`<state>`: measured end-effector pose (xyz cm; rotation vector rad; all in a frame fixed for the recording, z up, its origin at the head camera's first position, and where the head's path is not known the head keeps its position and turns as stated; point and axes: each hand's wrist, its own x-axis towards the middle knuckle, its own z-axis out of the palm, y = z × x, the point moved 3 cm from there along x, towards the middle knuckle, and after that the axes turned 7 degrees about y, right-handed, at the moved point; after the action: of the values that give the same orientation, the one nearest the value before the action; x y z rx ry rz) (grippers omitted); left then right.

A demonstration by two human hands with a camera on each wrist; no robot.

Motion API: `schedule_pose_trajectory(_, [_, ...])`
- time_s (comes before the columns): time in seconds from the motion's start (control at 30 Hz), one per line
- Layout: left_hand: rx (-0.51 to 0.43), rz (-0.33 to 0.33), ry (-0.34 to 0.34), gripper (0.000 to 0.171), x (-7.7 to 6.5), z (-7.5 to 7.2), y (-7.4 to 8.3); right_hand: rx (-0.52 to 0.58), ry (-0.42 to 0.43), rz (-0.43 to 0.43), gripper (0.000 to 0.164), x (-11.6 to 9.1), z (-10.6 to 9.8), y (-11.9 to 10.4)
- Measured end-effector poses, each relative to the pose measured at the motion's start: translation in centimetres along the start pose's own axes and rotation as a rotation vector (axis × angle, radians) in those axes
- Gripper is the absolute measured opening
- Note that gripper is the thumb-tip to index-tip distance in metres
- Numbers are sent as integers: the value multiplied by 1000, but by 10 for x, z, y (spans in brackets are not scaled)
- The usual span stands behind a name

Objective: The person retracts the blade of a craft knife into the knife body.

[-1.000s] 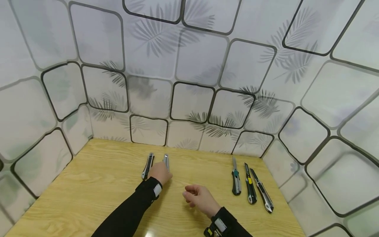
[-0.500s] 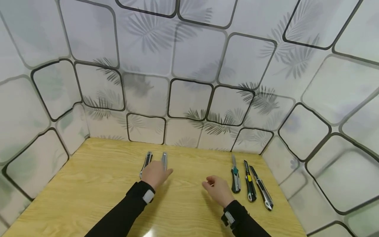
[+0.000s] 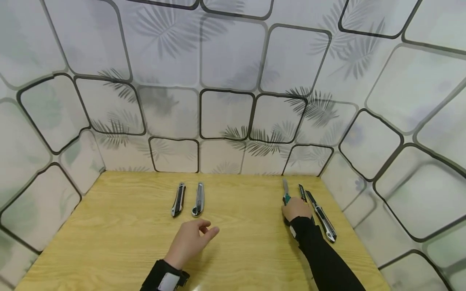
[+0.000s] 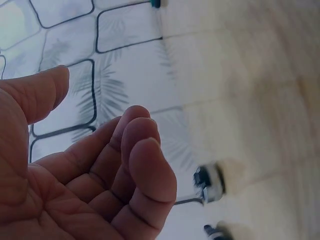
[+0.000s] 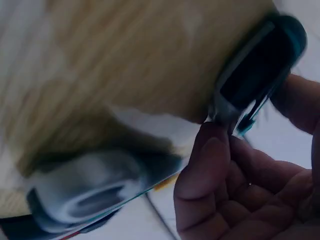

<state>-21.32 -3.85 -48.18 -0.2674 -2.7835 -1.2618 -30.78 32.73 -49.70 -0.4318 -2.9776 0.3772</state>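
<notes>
- The right hand (image 3: pixel 296 208) grips the teal knife (image 3: pixel 287 198), thumb on one side and a finger on the other; its butt end juts out past the fingers in the right wrist view, and whether it is off the table (image 3: pixel 240 250) cannot be told.
- The teal knife's pale far end, which looks like a blade, points away from the right hand; should the fingers slip forward along the handle, they could be cut, though how sharp that edge is does not show.
- The yellow-marked knife (image 3: pixel 302 192) lies just beside the right hand, partly hidden by it; a sideways sweep of that hand could knock it askew, or the little finger could brush it.
- The black-and-silver knife (image 3: pixel 322 218) lies farther out to the right of the same hand; a nudged neighbour could be pushed against it.
- The pinch seems to sit on the handle with the butt free; a loose hold there could let the knife swivel, as its weight would hang unevenly.
- The left hand (image 3: pixel 191 242) holds nothing, its fingers loosely bent; the dark knife (image 3: pixel 178 200) and grey knife (image 3: pixel 198 200) lie beyond it, apart from it; a careless forward reach could bump them.
</notes>
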Motion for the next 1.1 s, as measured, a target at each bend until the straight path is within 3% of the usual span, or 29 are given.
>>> schedule_pose_trajectory(0.17, [-74, 19, -52, 62, -3, 18, 3, 103, -38, -116, 31, -28, 7, -39])
schedule_pose_trajectory(0.27, [-149, 13, -81, 64, -6, 29, 4, 312, -116, -211, 26, -57, 13, -78])
schedule_pose_trajectory(0.33, [-206, -1, -93, 65, -8, 36, 5, 514, -208, -242, 34, -78, 15, -106])
schedule_pose_trajectory(0.4, [-271, -9, -87, 61, -9, 41, 7, 684, -275, -240, 45, -97, 14, -130])
schedule_pose_trajectory(0.5, [-383, -18, -63, 47, -8, 43, 10, 833, -295, -231, 55, -112, 9, -153])
schedule_pose_trajectory(0.63, [-507, -11, -83, 38, -6, 36, 10, 885, -241, -262, 52, -112, -3, -161])
schedule_pose_trajectory(0.73, [-520, 6, -129, 40, -5, 30, 8, 955, -233, -272, 40, -108, -13, -160])
schedule_pose_trajectory(0.9, [-490, 27, -148, 41, -6, 27, 5, 1089, -289, -249, 39, -103, -24, -159])
schedule_pose_trajectory(1.1, [-544, -22, -115, 35, -6, 27, 2, 1126, -347, -197, 44, -101, -24, -156])
